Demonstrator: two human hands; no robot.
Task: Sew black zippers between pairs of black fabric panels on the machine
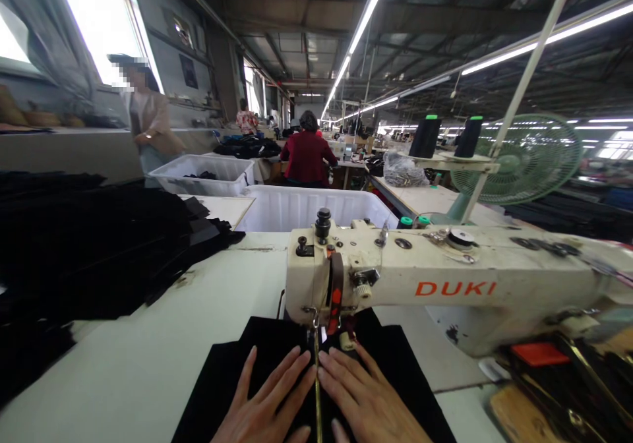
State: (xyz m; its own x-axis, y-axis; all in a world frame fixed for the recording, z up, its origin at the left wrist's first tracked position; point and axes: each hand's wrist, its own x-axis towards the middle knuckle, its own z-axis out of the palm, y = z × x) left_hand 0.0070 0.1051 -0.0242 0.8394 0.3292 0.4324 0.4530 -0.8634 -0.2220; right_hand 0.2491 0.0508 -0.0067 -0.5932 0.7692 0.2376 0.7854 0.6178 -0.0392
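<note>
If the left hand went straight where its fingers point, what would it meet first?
The left hand would probably meet the gold zipper first, then perhaps the sewing machine's presser foot; depth is unclear.

Worn on the head, looking forward and a bit down over the table (148,364), pretty close to the sewing machine (386,285), catching plenty of ceiling (277,8) up top too.

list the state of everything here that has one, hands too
left hand, flat on the cloth, fingers spread
right hand, flat on the cloth, fingers spread
black cloth, laid out under both hands
gold strip, straight between the hands
thread cones, upright
fan, upright, can't tell if running
far bin, open-topped, dark pieces inside
</note>
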